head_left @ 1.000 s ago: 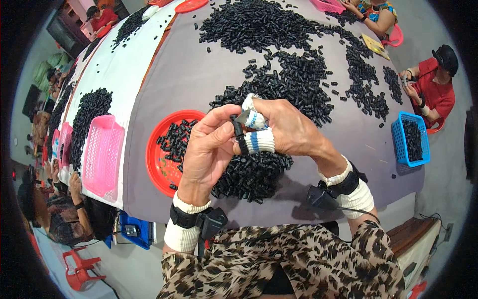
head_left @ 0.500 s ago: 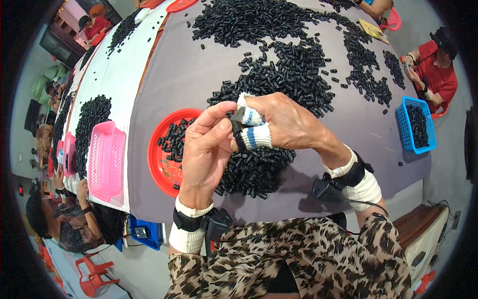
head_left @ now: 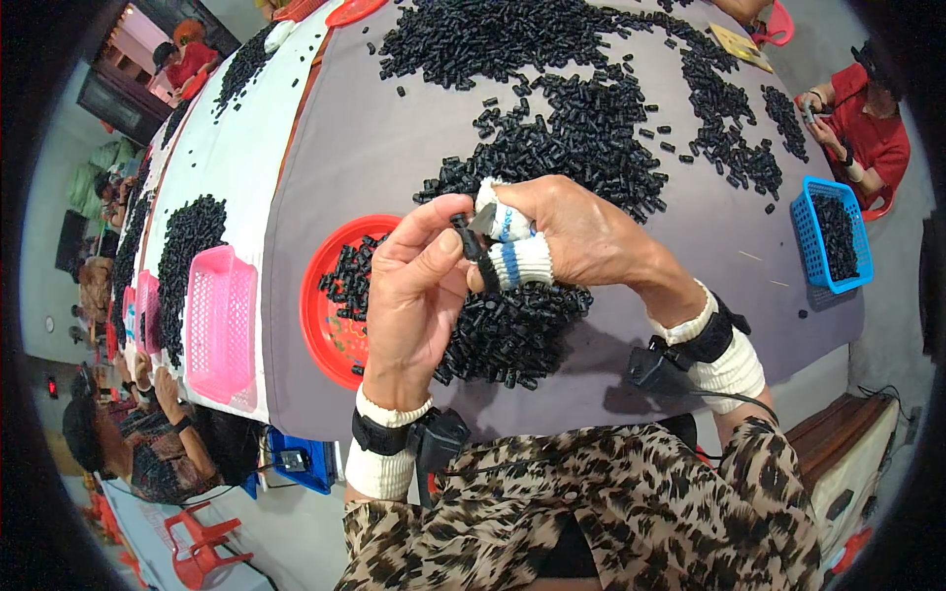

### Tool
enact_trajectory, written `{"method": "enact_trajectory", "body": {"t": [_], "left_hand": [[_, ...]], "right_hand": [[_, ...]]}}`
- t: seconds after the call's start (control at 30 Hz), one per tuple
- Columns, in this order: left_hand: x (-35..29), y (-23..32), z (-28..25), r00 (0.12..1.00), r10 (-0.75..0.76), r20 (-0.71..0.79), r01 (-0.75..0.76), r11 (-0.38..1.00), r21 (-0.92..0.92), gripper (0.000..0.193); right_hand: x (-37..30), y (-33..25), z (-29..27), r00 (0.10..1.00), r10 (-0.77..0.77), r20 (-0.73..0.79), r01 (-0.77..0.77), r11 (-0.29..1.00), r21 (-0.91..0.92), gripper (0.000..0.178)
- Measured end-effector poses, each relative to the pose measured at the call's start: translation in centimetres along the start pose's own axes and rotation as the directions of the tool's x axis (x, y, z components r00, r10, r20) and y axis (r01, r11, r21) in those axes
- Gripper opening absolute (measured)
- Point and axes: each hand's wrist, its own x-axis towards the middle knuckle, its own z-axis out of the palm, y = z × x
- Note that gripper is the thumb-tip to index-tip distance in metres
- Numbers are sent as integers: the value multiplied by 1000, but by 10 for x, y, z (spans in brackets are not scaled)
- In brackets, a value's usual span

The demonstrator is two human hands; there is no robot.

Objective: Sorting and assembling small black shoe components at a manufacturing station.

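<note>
A small black cylindrical plastic part [head_left: 462, 234] is pinched between the thumb and fingertips of my left hand [head_left: 412, 295]. My right hand [head_left: 581, 234], with white knitted covers on its thumb and a finger, grips a small grey blade [head_left: 482, 219] right beside the part. The blade's back end is hidden in the cloth. Below both hands lies a heap of similar black parts [head_left: 512, 340]. A red plate [head_left: 317, 330] holding more of them sits to the left, partly behind my left hand.
Larger piles of black parts [head_left: 572, 128] spread over the grey tablecloth [head_left: 335, 148]. A pink basket [head_left: 222, 325] stands at the left, a blue basket [head_left: 838, 281] at the right. Co-workers sit around, one in a red top [head_left: 867, 128] on the right.
The blade has lifted slightly off the black part, and more of the part shows between my left fingertips. The whole view has shifted a little.
</note>
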Motion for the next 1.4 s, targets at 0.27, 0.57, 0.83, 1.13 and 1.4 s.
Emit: {"method": "enact_trajectory", "body": {"t": [0.27, 0.57, 0.83, 1.13, 1.4], "left_hand": [[1, -3, -5, 992, -57, 109, 75, 982, -173, 27], [0, -3, -4, 997, -48, 61, 52, 996, -74, 26], [0, -3, -1, 999, -43, 15, 43, 999, -24, 25], [-1, -5, -4, 995, -60, 80, 75, 977, -202, 29], [2, -5, 0, 999, -51, -6, 50, 995, -80, 25]], "right_hand": [[-1, 5, 1, 999, -39, -36, 35, 995, -95, 42], [0, 5, 1, 1000, 6, -16, -7, 997, -74, 43], [-1, 9, 2, 1000, -18, -19, 16, 998, -55, 41], [-2, 6, 4, 993, 3, -117, -5, 1000, -20, 37], [-4, 6, 5, 989, 7, -146, -18, 997, -75, 36]]}}
